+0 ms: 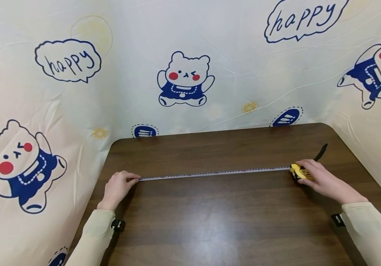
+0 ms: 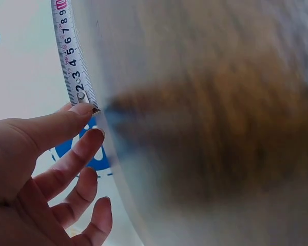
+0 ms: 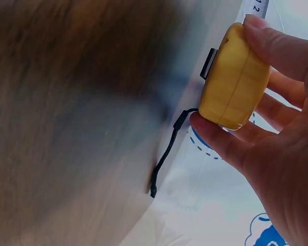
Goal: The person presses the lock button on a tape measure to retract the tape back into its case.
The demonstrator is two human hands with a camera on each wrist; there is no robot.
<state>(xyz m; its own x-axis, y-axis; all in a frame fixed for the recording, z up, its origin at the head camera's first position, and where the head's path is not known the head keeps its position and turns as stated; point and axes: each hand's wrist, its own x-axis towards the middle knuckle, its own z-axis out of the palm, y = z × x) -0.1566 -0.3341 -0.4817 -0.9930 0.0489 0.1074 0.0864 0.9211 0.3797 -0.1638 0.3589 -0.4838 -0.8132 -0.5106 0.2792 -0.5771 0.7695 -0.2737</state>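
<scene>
Clock positions refer to the head view, taken from the middle of the brown worktop (image 1: 223, 207). The tape measure's yellow case (image 1: 300, 171) lies toward three o'clock, and its pale blade (image 1: 215, 173) runs out nearly straight from there to nine o'clock, crossing the far half of the worktop; whether the blade touches the surface cannot be told. At nine o'clock the left hand (image 1: 118, 186) pinches the free end: in the left wrist view, thumb and forefinger close on the metal end piece (image 2: 82, 97), the remaining fingers are loosely bent and spaced apart, and numerals from 2 to 10 climb toward eleven o'clock of that view. The right hand (image 1: 323, 183) grips the case, its fingers curled about the yellow body and its thumb beside the blade's exit. A black strap (image 1: 321, 152) extends from the case toward one o'clock; the right wrist view also shows a black tab (image 3: 209, 64) on the case's side. Both arms wear pale sleeves (image 1: 92, 232), each with a small black device (image 1: 118, 225) at the cuff. Behind the worktop, at twelve o'clock, hangs a printed fabric (image 1: 230, 81) with a bear (image 1: 186, 79) and "happy" speech bubbles (image 1: 68, 60).
</scene>
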